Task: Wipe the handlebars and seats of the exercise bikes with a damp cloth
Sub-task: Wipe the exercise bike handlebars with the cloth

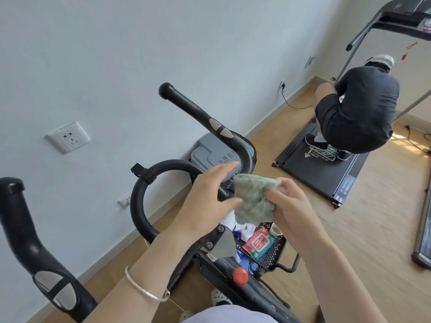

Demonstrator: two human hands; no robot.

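A green cloth (pixel 253 200) hangs bunched between my two hands over the middle of the exercise bike's black handlebars (pixel 210 127). My right hand (pixel 291 206) pinches the cloth's right edge. My left hand (pixel 211 194) touches its left edge with fingers spread, thumb against the fabric. The right handlebar arm rises up and away with a silver pulse sensor (pixel 221 129). The left arm (pixel 28 243) stands at the lower left with its own sensor pad. A looped centre bar (pixel 144 194) curves under my left hand. The seat is out of view.
A red knob (pixel 240 276) sits on the bike frame below. A black basket (pixel 275 250) holds a red wipes pack and a cup. A grey bin (pixel 210 152) stands by the wall. A person in black crouches on a treadmill (pixel 321 173) at the right.
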